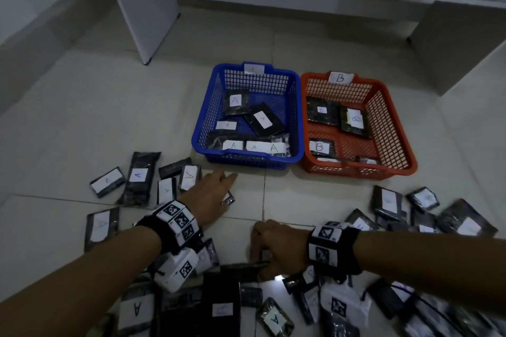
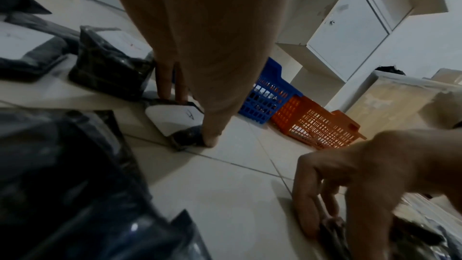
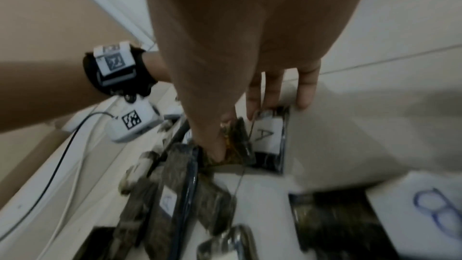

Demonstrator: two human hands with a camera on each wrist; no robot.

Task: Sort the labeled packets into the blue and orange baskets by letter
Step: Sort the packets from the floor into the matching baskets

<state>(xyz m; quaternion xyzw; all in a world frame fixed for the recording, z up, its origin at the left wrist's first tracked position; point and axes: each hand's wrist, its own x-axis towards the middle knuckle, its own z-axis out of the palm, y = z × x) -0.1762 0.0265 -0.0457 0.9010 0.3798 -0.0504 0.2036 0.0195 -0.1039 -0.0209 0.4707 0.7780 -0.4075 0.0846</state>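
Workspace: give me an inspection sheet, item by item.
Surface: pale tiled floor.
Job's things: blue basket holds packets marked A; orange basket, tagged B, holds packets marked B; loose packets lie scattered on the floor.
Clutter: nothing seen beyond the packets.
Grips: left hand pinches a small packet lying on the floor; right hand curls its fingers round a dark packet in the near pile.
Cables: thin black and white leads near the left wrist camera.
Surroundings: white cabinets behind the baskets.
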